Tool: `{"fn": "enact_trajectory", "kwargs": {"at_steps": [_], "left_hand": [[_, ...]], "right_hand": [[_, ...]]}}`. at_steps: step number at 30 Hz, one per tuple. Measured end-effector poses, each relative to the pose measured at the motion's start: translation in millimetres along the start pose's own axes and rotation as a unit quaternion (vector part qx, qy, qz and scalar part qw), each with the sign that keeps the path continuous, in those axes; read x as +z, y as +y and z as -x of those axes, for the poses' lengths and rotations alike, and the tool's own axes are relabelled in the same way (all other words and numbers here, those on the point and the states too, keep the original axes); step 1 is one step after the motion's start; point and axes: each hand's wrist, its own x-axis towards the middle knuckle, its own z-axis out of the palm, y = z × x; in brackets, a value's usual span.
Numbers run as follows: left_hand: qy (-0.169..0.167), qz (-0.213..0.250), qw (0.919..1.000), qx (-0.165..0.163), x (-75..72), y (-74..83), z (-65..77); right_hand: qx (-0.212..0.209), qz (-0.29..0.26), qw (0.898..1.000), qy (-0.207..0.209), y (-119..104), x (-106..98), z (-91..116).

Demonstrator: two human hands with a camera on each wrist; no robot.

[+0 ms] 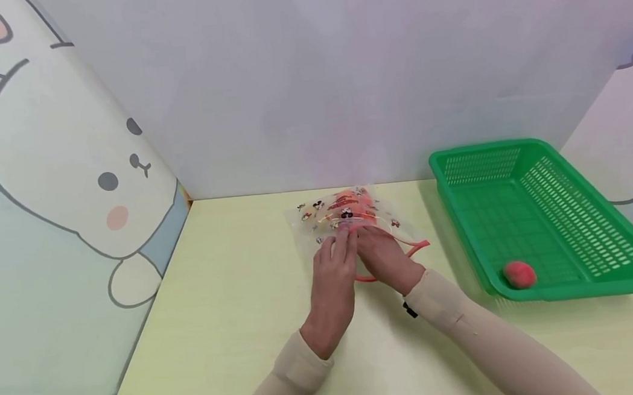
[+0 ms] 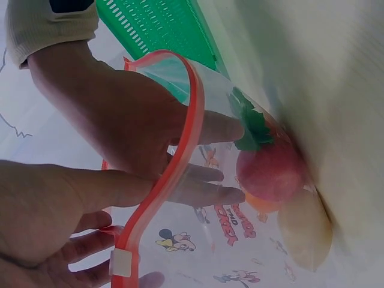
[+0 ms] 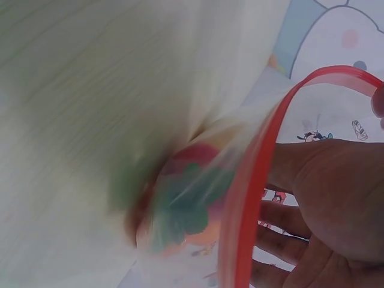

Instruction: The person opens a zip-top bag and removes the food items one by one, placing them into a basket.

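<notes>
A clear zip bag (image 1: pixel 317 212) with cartoon prints lies at the back of the table, its red zip edge (image 2: pixel 193 108) held apart as a loop. My left hand (image 1: pixel 332 281) grips the near side of the mouth, thumb across the red edge and fingers behind, by the white slider (image 2: pixel 121 262). Through the mouth reaches my right hand (image 1: pixel 385 257), fingers extended inside with nothing between them. Deeper in the bag sit a red round fruit (image 2: pixel 270 171), green leaves (image 2: pixel 255 129), an orange piece (image 2: pixel 259 205) and a pale yellow oval piece (image 2: pixel 305 231).
A green plastic basket (image 1: pixel 462 225) stands at the right, with a pinkish-red peach-like ball (image 1: pixel 519 274) in its near left corner. Behind the table rises a pale wall (image 1: pixel 289 102); a panel with a cartoon rabbit (image 1: pixel 65 176) borders the left.
</notes>
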Motion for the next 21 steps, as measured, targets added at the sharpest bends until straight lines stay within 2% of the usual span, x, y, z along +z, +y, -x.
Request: {"fn": "enact_trajectory", "kwargs": {"at_steps": [13, 21], "left_hand": [[0.006, 0.008, 0.9999, 0.007, 2.2, 1.4, 3.3], [0.011, 0.004, 0.9999, 0.012, 2.9, 2.3, 3.6]], "right_hand": [[-0.011, 0.071, 0.997, -0.017, 1.1, 6.6, 3.5], [-0.021, 0.178, 0.981, -0.069, 0.7, 6.2, 2.0]]}}
